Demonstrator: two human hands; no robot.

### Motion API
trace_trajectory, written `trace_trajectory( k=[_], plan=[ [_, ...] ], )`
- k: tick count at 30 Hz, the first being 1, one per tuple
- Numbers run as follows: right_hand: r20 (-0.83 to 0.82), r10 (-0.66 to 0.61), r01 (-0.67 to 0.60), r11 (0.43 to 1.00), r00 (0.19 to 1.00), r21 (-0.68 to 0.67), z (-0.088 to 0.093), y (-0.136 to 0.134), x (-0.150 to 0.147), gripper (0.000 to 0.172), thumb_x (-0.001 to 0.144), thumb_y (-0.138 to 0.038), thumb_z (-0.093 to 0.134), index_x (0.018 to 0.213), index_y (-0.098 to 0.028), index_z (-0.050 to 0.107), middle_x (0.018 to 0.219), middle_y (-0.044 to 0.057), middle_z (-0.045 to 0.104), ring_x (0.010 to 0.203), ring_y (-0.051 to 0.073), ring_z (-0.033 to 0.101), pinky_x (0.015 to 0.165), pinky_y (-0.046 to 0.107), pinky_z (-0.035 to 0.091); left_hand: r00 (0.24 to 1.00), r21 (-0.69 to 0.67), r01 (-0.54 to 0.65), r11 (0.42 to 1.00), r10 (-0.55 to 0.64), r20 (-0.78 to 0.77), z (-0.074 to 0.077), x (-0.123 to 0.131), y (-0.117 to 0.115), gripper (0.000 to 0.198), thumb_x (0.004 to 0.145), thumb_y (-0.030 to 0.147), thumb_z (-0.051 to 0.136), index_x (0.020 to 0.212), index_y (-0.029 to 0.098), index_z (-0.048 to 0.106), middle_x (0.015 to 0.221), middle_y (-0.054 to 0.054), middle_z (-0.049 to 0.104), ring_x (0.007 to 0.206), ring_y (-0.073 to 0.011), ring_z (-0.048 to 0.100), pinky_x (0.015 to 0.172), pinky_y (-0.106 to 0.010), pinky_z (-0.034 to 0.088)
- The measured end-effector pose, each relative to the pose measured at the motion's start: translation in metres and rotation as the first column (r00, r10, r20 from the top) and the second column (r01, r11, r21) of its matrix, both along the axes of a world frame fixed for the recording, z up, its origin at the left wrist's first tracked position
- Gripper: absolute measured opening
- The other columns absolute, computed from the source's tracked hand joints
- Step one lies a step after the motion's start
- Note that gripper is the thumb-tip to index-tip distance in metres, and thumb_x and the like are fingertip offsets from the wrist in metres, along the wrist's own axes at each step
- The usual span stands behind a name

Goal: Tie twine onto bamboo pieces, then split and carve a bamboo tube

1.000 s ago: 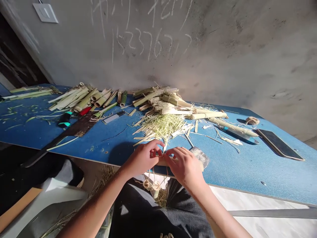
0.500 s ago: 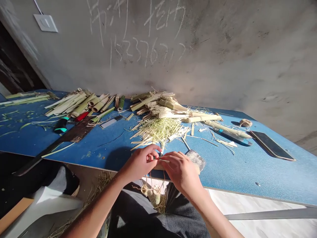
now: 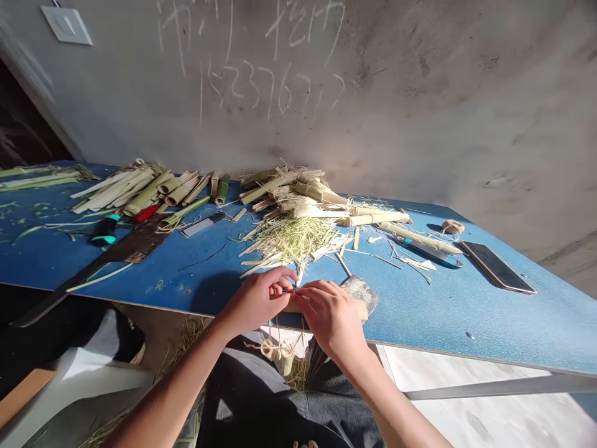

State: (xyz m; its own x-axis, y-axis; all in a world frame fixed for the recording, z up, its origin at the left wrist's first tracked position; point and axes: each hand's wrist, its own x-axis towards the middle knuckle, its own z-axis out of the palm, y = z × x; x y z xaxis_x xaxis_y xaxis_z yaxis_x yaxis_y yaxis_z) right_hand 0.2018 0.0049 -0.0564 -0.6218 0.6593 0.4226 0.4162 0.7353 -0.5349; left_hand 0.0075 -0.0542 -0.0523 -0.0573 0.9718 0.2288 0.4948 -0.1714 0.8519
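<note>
In the head view, the left hand (image 3: 259, 298) and right hand (image 3: 329, 317) meet fingertip to fingertip at the near edge of the blue table (image 3: 466, 323). Both are pinched shut on a thin sliver (image 3: 295, 289), pale and straw-coloured and mostly hidden by the fingers. Just beneath the grip lies a pale bamboo piece (image 3: 360, 309), and below it knotted twine (image 3: 278, 350) hangs over the lap. Just beyond the grip lies a heap of greenish shavings (image 3: 293, 239). A grey blade (image 3: 359, 289) rests just right of it, and a cleaver (image 3: 125, 249) lies well off to the left.
</note>
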Motion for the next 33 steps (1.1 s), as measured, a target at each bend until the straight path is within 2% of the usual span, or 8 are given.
trace_trajectory(
  k=[4, 9, 15, 18, 22, 24, 29, 33],
  plan=[
    [0.019, -0.001, 0.002, 0.998, 1.000, -0.070, 0.003, -0.001, -0.003, 0.012, 0.100, -0.027, 0.066, 0.094, -0.029, 0.076, 0.104, 0.008, 0.078, 0.091, 0.031, 0.067, 0.081, 0.048, 0.049, 1.000, -0.004, 0.001, 1.000, -0.001, 0.021, 0.000, 0.000, 0.001, 0.033, 0.082, 0.013, 0.057, 0.111, 0.022, 0.070, 0.088, 0.001, 0.071, 0.068, -0.0104, 0.059, 0.066, -0.020, 0.049],
    [0.010, 0.019, -0.018, 0.993, 1.000, -0.115, 0.004, -0.002, -0.003, 0.016, 0.104, -0.024, 0.055, 0.097, -0.027, 0.069, 0.104, 0.010, 0.074, 0.095, 0.031, 0.065, 0.084, 0.048, 0.049, 1.000, 0.046, -0.021, 0.999, 0.022, -0.022, -0.001, 0.001, -0.001, 0.025, 0.086, 0.015, 0.059, 0.106, 0.023, 0.071, 0.088, 0.001, 0.071, 0.073, -0.0114, 0.062, 0.068, -0.021, 0.050],
    [0.049, 0.040, -0.030, 0.983, 0.998, -0.183, 0.008, 0.000, -0.004, 0.017, 0.105, -0.021, 0.050, 0.095, -0.022, 0.064, 0.103, 0.010, 0.070, 0.093, 0.026, 0.062, 0.083, 0.042, 0.046, 0.986, 0.105, -0.011, 0.994, 0.028, -0.165, -0.001, 0.005, -0.003, 0.031, 0.080, 0.004, 0.060, 0.102, 0.023, 0.069, 0.091, 0.003, 0.076, 0.066, -0.0097, 0.059, 0.066, -0.021, 0.047],
    [0.076, 0.050, -0.034, 0.981, 0.996, -0.192, 0.010, 0.002, -0.005, 0.016, 0.104, -0.019, 0.051, 0.095, -0.021, 0.064, 0.103, 0.009, 0.069, 0.092, 0.024, 0.062, 0.082, 0.038, 0.045, 0.965, 0.196, -0.001, 0.981, 0.052, -0.258, -0.002, 0.006, -0.003, 0.030, 0.078, -0.002, 0.060, 0.094, 0.022, 0.067, 0.085, 0.003, 0.073, 0.066, -0.0107, 0.058, 0.067, -0.022, 0.046],
    [0.114, 0.074, -0.044, 0.969, 0.991, -0.244, 0.013, 0.008, -0.004, 0.018, 0.103, -0.016, 0.049, 0.091, -0.020, 0.062, 0.103, 0.008, 0.068, 0.090, 0.020, 0.062, 0.082, 0.033, 0.045, 0.919, 0.405, 0.086, 0.910, 0.084, -0.385, -0.005, 0.009, -0.003, 0.023, 0.086, -0.002, 0.062, 0.090, 0.021, 0.066, 0.087, -0.001, 0.071, 0.079, -0.0160, 0.065, 0.071, -0.026, 0.049],
    [0.122, 0.101, -0.065, 0.961, 0.987, -0.269, 0.015, 0.011, -0.004, 0.019, 0.103, -0.015, 0.049, 0.090, -0.019, 0.061, 0.101, 0.008, 0.068, 0.091, 0.020, 0.062, 0.083, 0.032, 0.046, 0.880, 0.466, 0.112, 0.878, 0.129, -0.457, -0.006, 0.011, -0.004, 0.018, 0.091, 0.002, 0.064, 0.091, 0.020, 0.065, 0.085, -0.002, 0.071, 0.081, -0.0184, 0.067, 0.074, -0.029, 0.051],
    [0.118, 0.066, -0.029, 0.956, 0.991, -0.291, 0.017, 0.011, -0.005, 0.020, 0.104, -0.020, 0.051, 0.088, -0.020, 0.065, 0.100, 0.007, 0.069, 0.089, 0.019, 0.063, 0.081, 0.030, 0.046, 0.768, 0.547, 0.093, 0.832, 0.290, -0.572, -0.007, 0.017, -0.011, 0.013, 0.097, 0.011, 0.066, 0.086, 0.020, 0.064, 0.079, -0.001, 0.071, 0.077, -0.0209, 0.066, 0.073, -0.035, 0.050],
    [0.084, 0.036, -0.006, 0.943, 0.996, -0.332, 0.020, 0.011, -0.007, 0.022, 0.102, -0.022, 0.055, 0.085, -0.020, 0.068, 0.098, 0.007, 0.071, 0.086, 0.019, 0.065, 0.076, 0.028, 0.047, 0.717, 0.551, 0.076, 0.831, 0.338, -0.610, -0.005, 0.022, -0.014, 0.020, 0.098, 0.021, 0.070, 0.079, 0.020, 0.061, 0.075, -0.001, 0.068, 0.074, -0.0217, 0.064, 0.070, -0.037, 0.047]
  ],
)
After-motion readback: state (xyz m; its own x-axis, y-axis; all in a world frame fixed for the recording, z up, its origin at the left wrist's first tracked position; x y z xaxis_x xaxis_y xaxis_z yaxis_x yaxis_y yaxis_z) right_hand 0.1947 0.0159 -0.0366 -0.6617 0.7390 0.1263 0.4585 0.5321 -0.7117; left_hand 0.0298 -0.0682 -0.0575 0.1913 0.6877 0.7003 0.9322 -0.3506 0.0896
